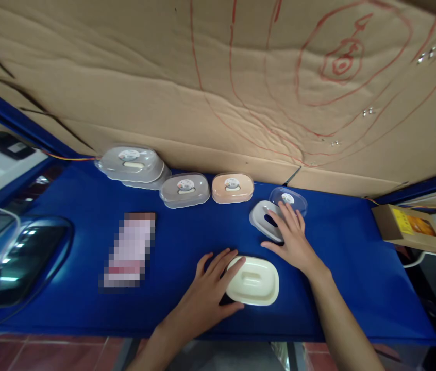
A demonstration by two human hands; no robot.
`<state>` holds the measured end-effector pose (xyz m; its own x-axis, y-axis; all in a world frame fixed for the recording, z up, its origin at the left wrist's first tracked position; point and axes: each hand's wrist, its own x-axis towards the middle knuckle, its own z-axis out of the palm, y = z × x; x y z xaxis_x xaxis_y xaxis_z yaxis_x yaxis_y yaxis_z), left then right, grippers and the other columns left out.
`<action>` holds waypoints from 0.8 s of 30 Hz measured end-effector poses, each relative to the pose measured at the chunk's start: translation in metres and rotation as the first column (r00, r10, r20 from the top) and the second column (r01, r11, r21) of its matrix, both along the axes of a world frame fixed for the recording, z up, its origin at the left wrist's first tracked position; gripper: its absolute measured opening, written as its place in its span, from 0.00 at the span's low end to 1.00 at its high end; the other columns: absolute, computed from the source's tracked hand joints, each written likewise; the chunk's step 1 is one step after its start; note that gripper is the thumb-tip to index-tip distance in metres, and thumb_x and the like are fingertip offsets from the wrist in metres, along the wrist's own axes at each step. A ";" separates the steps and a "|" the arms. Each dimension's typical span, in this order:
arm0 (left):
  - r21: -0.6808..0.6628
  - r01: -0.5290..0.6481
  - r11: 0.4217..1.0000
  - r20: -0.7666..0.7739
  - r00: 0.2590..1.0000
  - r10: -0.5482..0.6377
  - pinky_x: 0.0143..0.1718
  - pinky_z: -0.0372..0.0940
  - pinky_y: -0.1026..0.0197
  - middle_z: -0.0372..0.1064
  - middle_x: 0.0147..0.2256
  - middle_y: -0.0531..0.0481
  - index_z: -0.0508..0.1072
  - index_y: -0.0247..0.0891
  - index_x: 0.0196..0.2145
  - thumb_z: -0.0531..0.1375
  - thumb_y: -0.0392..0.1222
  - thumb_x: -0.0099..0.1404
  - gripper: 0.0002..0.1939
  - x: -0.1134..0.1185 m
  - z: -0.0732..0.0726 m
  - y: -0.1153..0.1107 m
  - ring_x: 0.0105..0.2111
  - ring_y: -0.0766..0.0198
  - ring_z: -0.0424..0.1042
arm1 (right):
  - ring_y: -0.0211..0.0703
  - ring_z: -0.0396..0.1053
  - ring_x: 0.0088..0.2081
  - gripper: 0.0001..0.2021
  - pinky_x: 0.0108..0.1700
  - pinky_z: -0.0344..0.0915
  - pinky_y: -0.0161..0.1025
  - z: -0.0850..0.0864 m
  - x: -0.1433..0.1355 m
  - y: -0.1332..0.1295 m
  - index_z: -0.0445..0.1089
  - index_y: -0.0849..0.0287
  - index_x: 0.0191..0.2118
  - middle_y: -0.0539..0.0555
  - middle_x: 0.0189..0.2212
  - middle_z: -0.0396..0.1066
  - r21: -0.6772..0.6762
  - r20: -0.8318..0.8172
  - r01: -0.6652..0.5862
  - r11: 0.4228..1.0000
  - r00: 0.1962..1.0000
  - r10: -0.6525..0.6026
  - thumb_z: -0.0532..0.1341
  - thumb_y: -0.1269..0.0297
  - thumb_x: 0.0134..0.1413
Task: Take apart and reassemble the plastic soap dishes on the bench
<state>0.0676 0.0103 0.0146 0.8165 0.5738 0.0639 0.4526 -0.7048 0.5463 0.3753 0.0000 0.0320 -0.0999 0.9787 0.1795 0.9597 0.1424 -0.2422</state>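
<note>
A cream oval soap-dish-like tray (264,281) with a raised bar in its middle lies flat on the blue table. My left hand (212,288) is at its left end, fingers spread, the index finger over the upper rim and the thumb by the lower edge. Farther back, a grey oval piece (260,219) with a dark oval opening lies on the table. My right hand (289,237) reaches over its right side with fingers apart; whether it touches the piece is hard to tell. Just behind those fingertips is a clear plastic cover (288,198) with a round label.
Along the cardboard wall (144,87) stand stacked grey covered boxes (131,165), a single grey box (185,190) and a peach box (232,188). A blurred-out rectangle (131,250) lies at left, near a dark tablet (20,263) with cables. A cardboard box (407,226) stands at right.
</note>
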 end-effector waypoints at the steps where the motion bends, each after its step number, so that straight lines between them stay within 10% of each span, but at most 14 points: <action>1: 0.002 -0.011 1.000 -0.001 1.000 0.011 0.69 0.50 0.33 0.60 0.70 0.36 0.53 0.45 0.74 0.71 0.44 0.65 0.46 0.002 0.000 0.002 0.70 0.39 0.60 | 0.63 0.39 0.78 0.40 0.74 0.40 0.68 0.001 -0.002 0.000 0.52 0.51 0.75 0.64 0.78 0.42 0.006 -0.007 -0.016 1.000 1.000 0.016 0.65 0.42 0.65; 10: -0.133 -0.190 0.973 0.113 0.972 0.205 0.68 0.55 0.34 0.68 0.64 0.39 0.56 0.45 0.70 0.71 0.42 0.61 0.45 -0.008 0.003 0.012 0.64 0.41 0.67 | 0.55 0.73 0.60 0.16 0.65 0.58 0.58 0.011 -0.024 -0.005 0.72 0.51 0.59 0.60 0.57 0.77 0.032 -0.251 -0.077 0.997 0.964 0.082 0.58 0.54 0.74; 15: -0.425 -0.334 0.841 0.218 0.864 0.453 0.65 0.63 0.38 0.65 0.64 0.40 0.50 0.49 0.72 0.73 0.49 0.62 0.49 -0.013 0.005 0.024 0.64 0.44 0.68 | 0.50 0.75 0.57 0.17 0.60 0.65 0.50 0.022 -0.056 -0.014 0.70 0.52 0.62 0.58 0.56 0.78 0.010 -0.418 -0.327 0.945 0.857 0.301 0.59 0.55 0.74; 24: -0.739 -0.149 0.657 0.330 0.770 0.546 0.69 0.60 0.40 0.56 0.71 0.41 0.53 0.52 0.72 0.71 0.53 0.65 0.45 -0.009 0.001 0.033 0.68 0.44 0.64 | 0.51 0.68 0.65 0.27 0.68 0.54 0.55 0.017 -0.071 -0.021 0.62 0.50 0.69 0.60 0.62 0.72 -0.027 -0.429 -0.400 0.916 0.833 0.351 0.66 0.58 0.68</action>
